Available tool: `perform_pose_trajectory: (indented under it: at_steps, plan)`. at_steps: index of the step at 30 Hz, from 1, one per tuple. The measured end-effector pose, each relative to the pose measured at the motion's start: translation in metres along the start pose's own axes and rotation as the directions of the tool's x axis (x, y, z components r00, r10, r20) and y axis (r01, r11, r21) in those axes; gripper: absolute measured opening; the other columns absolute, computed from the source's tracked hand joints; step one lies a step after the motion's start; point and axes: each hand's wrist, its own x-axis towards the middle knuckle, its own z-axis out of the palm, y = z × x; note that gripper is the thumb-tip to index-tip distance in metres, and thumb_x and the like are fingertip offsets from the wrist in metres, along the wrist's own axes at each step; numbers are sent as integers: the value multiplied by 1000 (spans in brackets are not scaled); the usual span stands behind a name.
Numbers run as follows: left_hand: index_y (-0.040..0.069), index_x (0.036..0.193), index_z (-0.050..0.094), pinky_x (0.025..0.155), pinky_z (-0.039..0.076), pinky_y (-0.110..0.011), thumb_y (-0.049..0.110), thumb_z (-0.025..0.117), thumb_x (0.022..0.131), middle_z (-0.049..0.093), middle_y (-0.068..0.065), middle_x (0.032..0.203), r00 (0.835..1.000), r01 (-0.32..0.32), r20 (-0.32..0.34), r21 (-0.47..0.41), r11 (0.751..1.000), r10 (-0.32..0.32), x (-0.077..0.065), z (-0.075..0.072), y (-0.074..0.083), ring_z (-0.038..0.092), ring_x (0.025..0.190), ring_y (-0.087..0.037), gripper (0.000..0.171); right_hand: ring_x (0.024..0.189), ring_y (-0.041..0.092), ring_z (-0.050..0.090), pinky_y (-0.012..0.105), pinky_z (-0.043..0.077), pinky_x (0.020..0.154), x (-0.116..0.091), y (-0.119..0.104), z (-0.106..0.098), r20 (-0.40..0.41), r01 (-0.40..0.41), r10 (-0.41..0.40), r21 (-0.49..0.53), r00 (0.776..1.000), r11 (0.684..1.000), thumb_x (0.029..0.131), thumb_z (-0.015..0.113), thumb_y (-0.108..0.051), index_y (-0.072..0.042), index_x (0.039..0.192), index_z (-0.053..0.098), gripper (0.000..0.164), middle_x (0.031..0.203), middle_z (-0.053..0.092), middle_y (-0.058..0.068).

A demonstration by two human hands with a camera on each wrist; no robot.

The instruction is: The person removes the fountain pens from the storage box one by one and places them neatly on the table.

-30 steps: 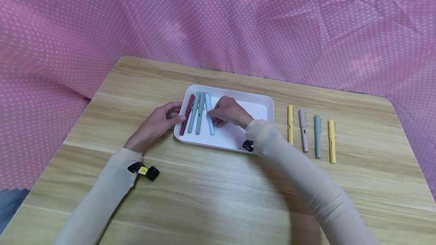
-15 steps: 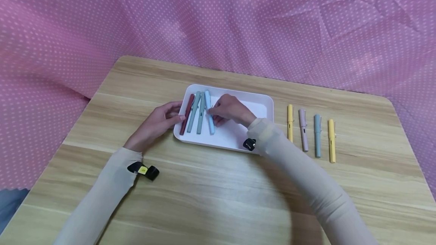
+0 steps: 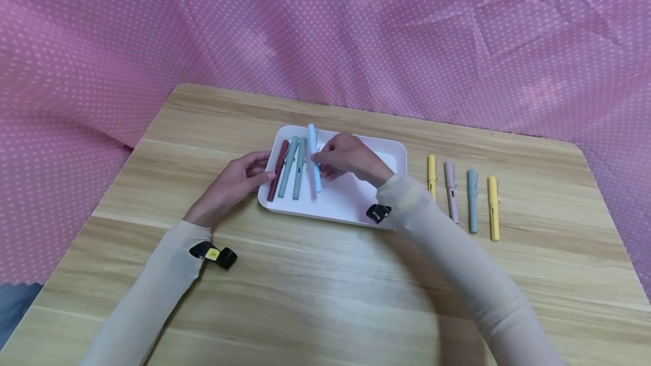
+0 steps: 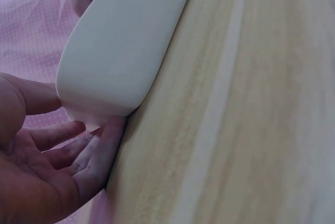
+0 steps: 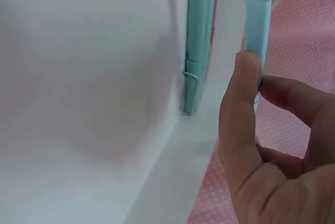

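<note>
Tray [image 3: 346, 199] on tabletop [image 3: 305, 298] — pink cloth [image 3: 325, 33]

Looks to me like a recording corner, home or studio I can't tell: pink dotted cloth [image 3: 325, 33] draped behind and beside a wood-grain table [image 3: 305, 292], black wrist cameras [image 3: 226, 258] on both sleeves [image 3: 144, 292].

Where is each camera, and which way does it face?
Head: worn on the head, looking forward and down at tray and table; left hand, right hand, sleeves show.
Left wrist: worn there, facing the tray's outside; left hand shows, gripping it.
Right wrist: worn there, looking into the tray; right hand shows, pinching a light blue pen.
Head and right wrist both show that pen.
</note>
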Motion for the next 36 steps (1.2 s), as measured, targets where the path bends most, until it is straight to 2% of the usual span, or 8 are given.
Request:
perform_pose_trajectory:
  at_steps: [8, 11, 15, 20, 28, 36]
  plan:
    - [11, 145, 36, 102, 40, -39, 25, 61, 94, 52, -11, 129, 1000, 25, -14, 19, 1000, -25, 2, 0, -2, 50, 117, -25, 58, 68, 21, 65, 38, 57, 72, -19, -1, -11, -15, 41, -41, 15, 999, 999, 90, 65, -17, 4, 91, 62, 22, 83, 65, 16]
    - [8, 145, 34, 103, 39, -41, 21, 59, 95, 51, -14, 130, 999, 34, -6, 18, 999, -34, -3, 1, 7, 49, 119, -27, 58, 68, 21, 65, 42, 57, 74, -26, 1, -16, -20, 44, -43, 27, 999, 999, 91, 65, -17, 5, 92, 62, 22, 83, 65, 17]
    - [9, 146, 33, 103, 39, -41, 21, 59, 95, 51, -14, 130, 999, 47, -3, 12, 999, -47, -3, 1, 8, 49, 119, -28, 59, 68, 22, 65, 44, 56, 76, -36, 3, -23, -37, 40, -39, 42, 999, 998, 91, 65, -15, 5, 94, 63, 21, 84, 65, 18]
    - [12, 145, 35, 103, 39, -41, 25, 61, 93, 52, -12, 129, 999, 41, -15, 23, 999, -41, 1, 0, -1, 50, 118, -26, 60, 70, 23, 65, 44, 56, 76, -50, 8, -35, -59, 58, -56, 38, 997, 998, 91, 64, -16, 5, 95, 62, 21, 85, 64, 19]
    - [11, 146, 34, 104, 38, -41, 25, 61, 93, 51, -12, 131, 999, 36, -12, 18, 999, -35, -1, 1, 1, 48, 120, -27, 61, 73, 25, 65, 43, 57, 74, -71, 21, -50, -89, 65, -59, 73, 994, 995, 90, 65, -17, 7, 101, 60, 26, 88, 64, 20]
    - [12, 146, 34, 104, 38, -42, 26, 61, 93, 51, -12, 131, 999, 41, -10, 26, 999, -40, -2, 2, 2, 47, 121, -27, 61, 76, 26, 66, 41, 57, 74, -95, 39, -62, -129, 52, -47, 33, 991, 998, 91, 65, -23, 6, 100, 59, 31, 88, 64, 19]
